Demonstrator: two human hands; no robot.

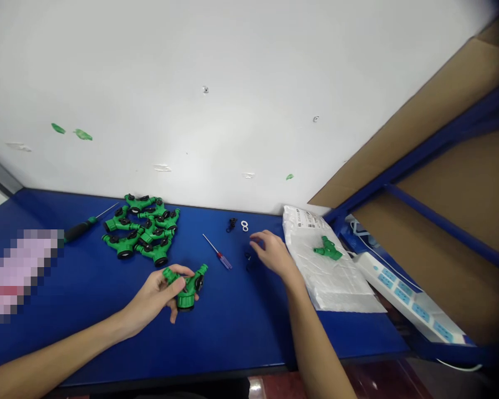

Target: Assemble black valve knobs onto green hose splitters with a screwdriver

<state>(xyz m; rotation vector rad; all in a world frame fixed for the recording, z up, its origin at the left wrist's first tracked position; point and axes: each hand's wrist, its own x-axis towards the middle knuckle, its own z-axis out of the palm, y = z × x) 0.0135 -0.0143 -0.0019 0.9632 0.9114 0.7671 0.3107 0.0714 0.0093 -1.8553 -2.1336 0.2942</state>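
My left hand (158, 293) is closed round a green Y-shaped hose splitter (187, 285) with black knobs, held just above the blue table (233, 321). My right hand (274, 252) reaches forward over the table with fingers curled down onto small black parts (248, 257). Whether it grips one is unclear. A small red-handled screwdriver (218, 252) lies between the hands. Beyond the right hand lie a black piece (232, 224) and white rings (244, 225).
A pile of several green splitters (143, 227) lies at the back left, with a green-and-black screwdriver (85, 223) beside it. A white plastic bag (328, 266) with one green splitter (327, 248) lies right. A white power strip (407, 293) sits on blue shelving. A white wall rises behind.
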